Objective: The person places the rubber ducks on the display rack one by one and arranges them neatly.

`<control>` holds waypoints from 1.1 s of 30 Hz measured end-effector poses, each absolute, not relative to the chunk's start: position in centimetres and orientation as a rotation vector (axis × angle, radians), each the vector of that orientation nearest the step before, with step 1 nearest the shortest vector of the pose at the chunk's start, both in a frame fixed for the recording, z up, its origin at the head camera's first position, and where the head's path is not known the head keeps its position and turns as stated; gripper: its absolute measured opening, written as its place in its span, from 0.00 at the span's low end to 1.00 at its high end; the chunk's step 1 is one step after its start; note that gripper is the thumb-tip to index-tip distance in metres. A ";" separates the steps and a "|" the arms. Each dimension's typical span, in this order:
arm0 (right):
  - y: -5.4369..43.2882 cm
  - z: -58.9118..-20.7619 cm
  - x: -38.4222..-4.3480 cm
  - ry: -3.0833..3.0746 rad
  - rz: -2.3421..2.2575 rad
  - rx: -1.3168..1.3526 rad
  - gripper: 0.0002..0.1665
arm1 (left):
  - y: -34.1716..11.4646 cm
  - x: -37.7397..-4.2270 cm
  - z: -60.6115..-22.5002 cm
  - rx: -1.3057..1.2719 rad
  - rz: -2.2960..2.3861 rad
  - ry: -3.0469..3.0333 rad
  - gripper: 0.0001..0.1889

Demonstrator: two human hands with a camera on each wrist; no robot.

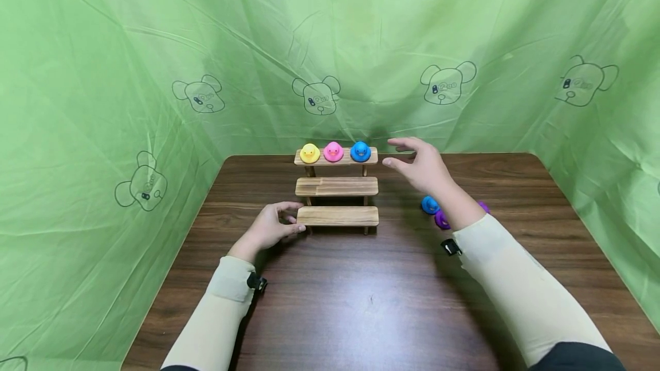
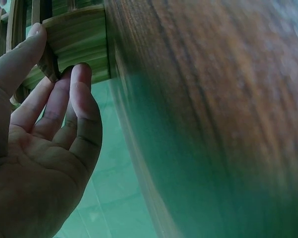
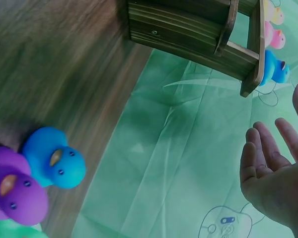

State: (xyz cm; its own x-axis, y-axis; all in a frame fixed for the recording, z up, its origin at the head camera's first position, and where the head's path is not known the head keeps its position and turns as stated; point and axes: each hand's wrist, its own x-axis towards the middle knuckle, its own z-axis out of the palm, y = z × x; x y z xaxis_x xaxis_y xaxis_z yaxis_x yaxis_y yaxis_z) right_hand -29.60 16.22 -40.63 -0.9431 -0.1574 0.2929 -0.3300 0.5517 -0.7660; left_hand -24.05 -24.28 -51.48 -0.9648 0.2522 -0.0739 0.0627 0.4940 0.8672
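A three-step wooden display shelf (image 1: 337,186) stands near the table's back edge. On its top step sit a yellow rubber duck (image 1: 310,153), a pink rubber duck (image 1: 333,152) and a blue rubber duck (image 1: 360,152), side by side. My left hand (image 1: 270,226) pinches the left end of the bottom step, thumb in front and fingers behind, as the left wrist view shows at the step's end (image 2: 48,62). Just right of the top step hovers my right hand (image 1: 425,168), thumb and fingers spread and nothing between them, a short gap from the blue duck.
More rubber ducks lie on the table under my right forearm: a blue one (image 3: 54,157), a purple one (image 3: 20,186) and a green one (image 3: 20,229) partly out of frame. Green fabric (image 1: 381,44) with bear-head drawings hangs behind and beside the brown wooden table (image 1: 330,296).
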 end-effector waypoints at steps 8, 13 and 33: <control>18.7 -41.0 -28.9 -2.549 1.378 0.372 0.30 | -24.3 -24.1 -51.5 0.273 1.475 2.537 0.29; 20.2 -40.8 -28.4 -2.559 1.361 0.339 0.30 | -24.3 -24.1 -51.4 0.283 1.477 2.542 0.29; 25.5 -43.0 -25.7 -2.564 1.299 0.257 0.26 | -24.4 -24.2 -51.5 0.279 1.457 2.554 0.29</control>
State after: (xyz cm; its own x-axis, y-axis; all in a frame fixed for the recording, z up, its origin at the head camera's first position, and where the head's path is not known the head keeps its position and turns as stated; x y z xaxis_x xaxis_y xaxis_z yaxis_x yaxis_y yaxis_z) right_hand -25.70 25.50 -42.99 -0.9519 -0.0416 0.3037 -0.2695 0.5856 -0.7645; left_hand -24.16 -24.37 -51.54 -0.9647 0.2541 -0.0697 0.0694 0.5000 0.8633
